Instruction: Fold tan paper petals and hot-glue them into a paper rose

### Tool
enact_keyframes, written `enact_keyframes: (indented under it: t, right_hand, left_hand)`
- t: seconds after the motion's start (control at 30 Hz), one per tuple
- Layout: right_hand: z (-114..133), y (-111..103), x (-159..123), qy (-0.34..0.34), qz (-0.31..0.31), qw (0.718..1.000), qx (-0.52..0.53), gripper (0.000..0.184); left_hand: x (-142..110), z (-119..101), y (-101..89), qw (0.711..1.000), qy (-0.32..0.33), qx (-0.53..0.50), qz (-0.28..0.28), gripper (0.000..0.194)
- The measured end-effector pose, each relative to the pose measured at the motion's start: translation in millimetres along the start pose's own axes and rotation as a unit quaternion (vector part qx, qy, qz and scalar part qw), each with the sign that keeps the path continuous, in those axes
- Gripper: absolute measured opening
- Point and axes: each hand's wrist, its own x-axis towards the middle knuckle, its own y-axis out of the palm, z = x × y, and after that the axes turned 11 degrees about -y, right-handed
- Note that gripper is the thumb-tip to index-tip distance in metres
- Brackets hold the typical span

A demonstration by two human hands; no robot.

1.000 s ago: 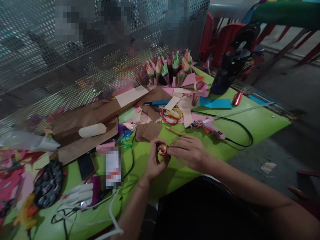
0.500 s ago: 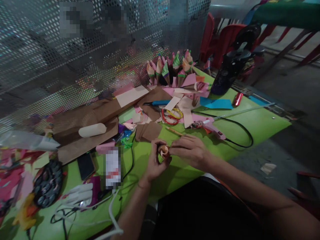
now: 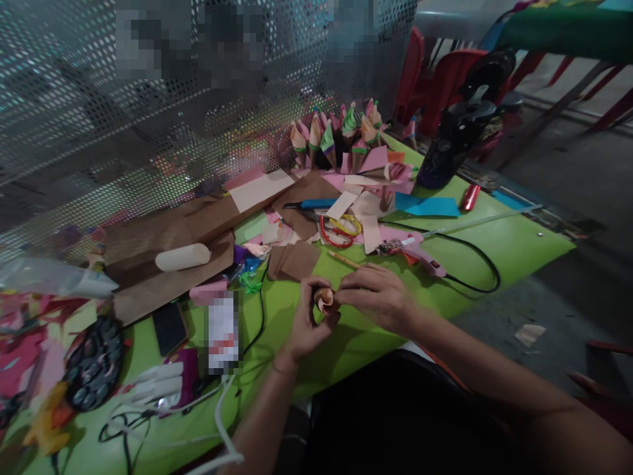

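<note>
A small paper cone (image 3: pixel 325 301) sits low over the table edge, its open mouth facing up toward me. Brown paper forms its outside, and pale peach paper curls inside. My left hand (image 3: pixel 307 324) is curved around it, thumb on the near side and fingers on the far side. From the right, my right hand (image 3: pixel 378 297) has its fingertips closed at the cone's rim. The cone's lower end is hidden. Just beyond my right hand lies a yellow pencil (image 3: pixel 343 258). Brown paper squares (image 3: pixel 294 260) are stacked beyond my left hand.
Several paper ice-cream cones (image 3: pixel 328 144) stand at the back. A pink glue gun (image 3: pixel 420 252), scissors (image 3: pixel 341 229) and a blue cutter (image 3: pixel 316 204) lie among paper scraps. A dark tumbler (image 3: pixel 452 142) stands back right. Phone (image 3: pixel 169 328) and cables lie left, before a perforated metal panel (image 3: pixel 222 125).
My right hand has shifted very slightly right and down at the cone's rim. My left hand keeps its hold, and the table items stay put.
</note>
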Motion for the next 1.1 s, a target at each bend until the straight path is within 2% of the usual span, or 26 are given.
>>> enact_keyframes:
  t: [0.13, 0.33, 0.53, 0.67, 0.83, 1.1]
  right_hand:
    - [0.1, 0.1, 0.8, -0.001, -0.005, 1.0, -0.004, 0.027]
    - [-0.4, 0.6, -0.5, -0.018, -0.009, 1.0, -0.023, 0.027]
    - [-1.6, 0.6, -1.9, -0.031, 0.001, 0.999, -0.01, 0.026]
    - [1.0, 4.1, -0.9, -0.003, -0.028, 1.0, -0.011, 0.021]
    - [4.4, 9.6, -1.5, 0.042, -0.035, 0.998, 0.009, 0.016]
    - [3.1, 14.6, -7.6, 0.013, -0.032, 0.999, -0.024, 0.02]
  left_hand:
    - [0.1, 0.6, 0.0, 1.0, -0.009, -0.02, 0.004, 0.037]
    - [-1.0, -1.0, -1.3, 0.997, -0.062, -0.049, 0.025, 0.049]
    - [-2.3, -2.6, -1.8, 0.993, -0.095, -0.061, 0.042, 0.051]
    - [-1.7, -1.0, -0.2, 0.994, -0.086, -0.059, 0.032, 0.05]
    - [-0.7, 0.7, 1.2, 0.995, -0.074, -0.068, 0.023, 0.052]
    - [0.5, 11.2, -1.3, 0.995, -0.043, -0.092, 0.023, 0.056]
